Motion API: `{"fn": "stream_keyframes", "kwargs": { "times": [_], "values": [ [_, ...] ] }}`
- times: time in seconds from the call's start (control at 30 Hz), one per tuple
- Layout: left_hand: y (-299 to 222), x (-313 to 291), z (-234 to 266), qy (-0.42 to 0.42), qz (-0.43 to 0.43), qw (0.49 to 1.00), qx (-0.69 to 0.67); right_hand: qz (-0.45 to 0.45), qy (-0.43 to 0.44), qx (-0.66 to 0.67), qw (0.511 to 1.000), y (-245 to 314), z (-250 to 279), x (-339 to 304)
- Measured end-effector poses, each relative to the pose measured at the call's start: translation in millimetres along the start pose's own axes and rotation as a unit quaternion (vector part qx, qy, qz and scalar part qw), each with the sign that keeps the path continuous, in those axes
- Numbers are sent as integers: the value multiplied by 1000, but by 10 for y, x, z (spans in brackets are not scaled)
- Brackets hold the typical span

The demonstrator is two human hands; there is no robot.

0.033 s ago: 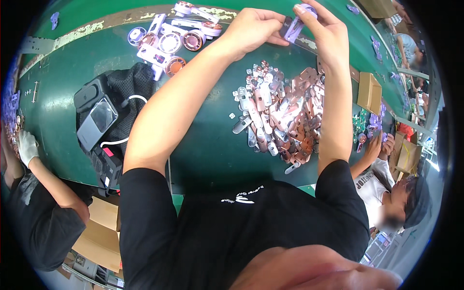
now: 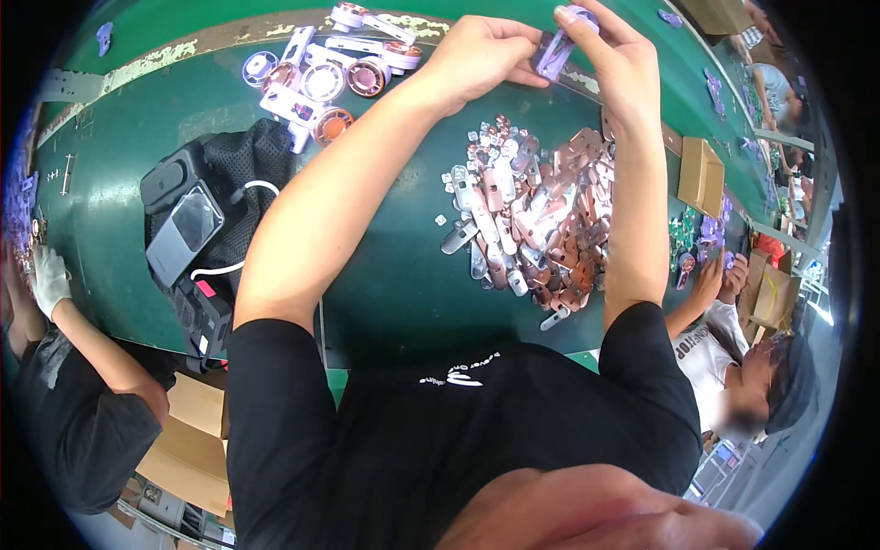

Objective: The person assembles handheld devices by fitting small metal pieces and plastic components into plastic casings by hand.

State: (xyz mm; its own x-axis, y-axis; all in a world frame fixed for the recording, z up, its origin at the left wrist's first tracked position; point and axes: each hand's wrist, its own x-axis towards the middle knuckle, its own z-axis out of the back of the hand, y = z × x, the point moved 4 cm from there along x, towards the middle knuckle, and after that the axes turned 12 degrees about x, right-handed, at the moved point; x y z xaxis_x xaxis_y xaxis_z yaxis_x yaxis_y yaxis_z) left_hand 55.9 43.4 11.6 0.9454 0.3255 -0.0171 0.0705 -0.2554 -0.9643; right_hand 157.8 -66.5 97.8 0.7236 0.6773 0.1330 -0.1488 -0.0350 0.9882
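Observation:
At the far side of the bench, my right hand (image 2: 625, 69) is closed around a purple plastic handheld-fan housing (image 2: 555, 57), its thumb lying along the part. My left hand (image 2: 481, 60) pinches at the housing's lower end, where a small dark piece shows by the fingertips; what exactly the left fingers grip is partly hidden. Left of my left hand lies a group of purple fan housings (image 2: 323, 82) with round copper-coloured or white heads. Between my forearms spreads a pile of glossy pink, copper and silvery elongated cover pieces (image 2: 532, 215), with small clear bits at its far edge.
On the left, a black mesh bag (image 2: 252, 151) lies under a grey power bank (image 2: 185, 234) with a white cable. An open cardboard box (image 2: 701, 177) stands to the right. Co-workers sit either side, one with a white-gloved hand (image 2: 50, 280).
The purple housing has tilted very slightly between my hands. At the left, the co-worker's gloved hand has shifted a little.

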Motion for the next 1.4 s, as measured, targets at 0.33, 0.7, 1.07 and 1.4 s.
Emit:
{"fn": "stream_keyframes", "kwargs": {
  "times": [0.33, 0.7, 1.07, 1.4],
  "values": [
    [-27, -10, -14, 23, -17, 999, 19, -27, 13, -49, 998, -54, -80, 132],
    [49, -33, -60, -50, -37, 985, 160, -29, 28, -18, 999, -160, -132, 88],
    [49, -47, -100, -86, -73, 984, 137, 12, -17, 51, 998, -242, -192, 4],
    [-88, -208, -160, -160, -72, 925, 337, 89, -22, 3, 996, -300, -154, -22]
  ]
}}
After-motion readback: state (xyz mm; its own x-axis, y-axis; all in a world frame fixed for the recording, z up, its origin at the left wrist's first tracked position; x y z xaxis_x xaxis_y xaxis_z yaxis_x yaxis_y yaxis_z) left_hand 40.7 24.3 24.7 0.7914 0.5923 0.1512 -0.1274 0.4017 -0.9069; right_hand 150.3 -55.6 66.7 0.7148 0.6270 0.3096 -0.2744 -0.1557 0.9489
